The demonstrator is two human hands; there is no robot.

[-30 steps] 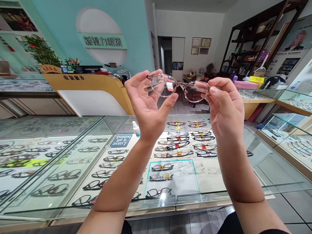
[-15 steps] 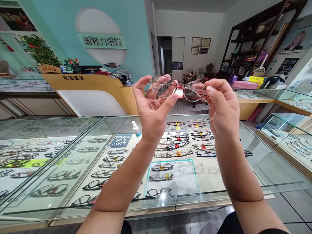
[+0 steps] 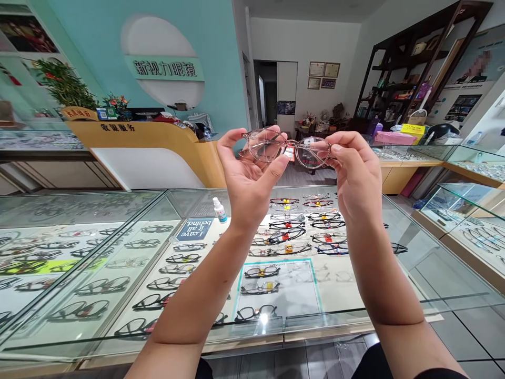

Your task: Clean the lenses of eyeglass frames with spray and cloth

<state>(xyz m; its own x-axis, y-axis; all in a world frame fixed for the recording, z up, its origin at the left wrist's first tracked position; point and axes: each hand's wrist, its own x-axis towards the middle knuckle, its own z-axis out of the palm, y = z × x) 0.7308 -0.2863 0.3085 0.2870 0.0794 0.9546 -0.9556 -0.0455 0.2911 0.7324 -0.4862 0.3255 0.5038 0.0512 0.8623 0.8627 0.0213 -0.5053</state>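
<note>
Both my hands hold up a pair of eyeglasses (image 3: pixel 291 143) with thin rims and clear round lenses, above the glass display case. My left hand (image 3: pixel 252 173) grips it at the left side, thumb near the bridge and fingers behind the left lens. At the right end, my right hand (image 3: pixel 355 163) pinches the frame near the hinge between thumb and fingers. A small red and white tag (image 3: pixel 290 153) hangs at the bridge. Red lettering shows on the right lens. Parts of the temples are hidden behind the lenses and fingers.
Below lies a glass display case (image 3: pixel 418 263) with rows of eyeglasses inside. A white spray bottle (image 3: pixel 220 210) stands near a blue sign (image 3: pixel 191 230). Beyond are a yellow and white counter (image 3: pixel 158 139), a dark shelf (image 3: pixel 394 79) and more glass cases at the right.
The eyeglasses have tilted slightly and sunk a little at the right end. My right hand has shifted slightly left and down; my left hand keeps its grip.
</note>
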